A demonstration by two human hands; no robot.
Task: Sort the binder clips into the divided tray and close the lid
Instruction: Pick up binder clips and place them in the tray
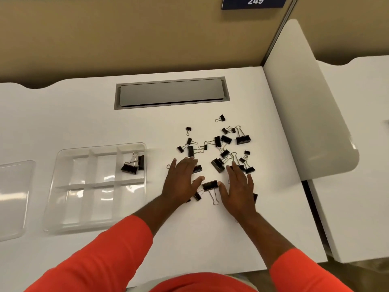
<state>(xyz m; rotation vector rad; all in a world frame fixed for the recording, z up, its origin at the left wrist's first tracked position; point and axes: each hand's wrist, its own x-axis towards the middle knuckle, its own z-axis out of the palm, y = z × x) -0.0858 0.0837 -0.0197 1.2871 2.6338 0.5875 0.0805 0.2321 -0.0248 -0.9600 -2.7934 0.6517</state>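
Fingers [185, 163] of both hands lie spread flat, gripping nothing, flanking a large black metal binder clip [210, 185] on the white bench [84, 114]; sorting has barely begun, so pinching it likely comes next, toward the clear plastic divided tray [63, 157].

Both hands are lying flat, palms down and fingers spread, on a white desk [84, 114] among scattered black binder clips [216, 144]. The left hand [181, 182] and right hand [237, 186] are flanking one large binder clip [210, 185], thumbs touching its ends. A clear divided tray [63, 186] is sitting to the left, two large clips [133, 165] lying in its far right compartment. The clear lid [12, 197] is resting beside the tray. Orange sleeves [101, 249] are covering the forearms.
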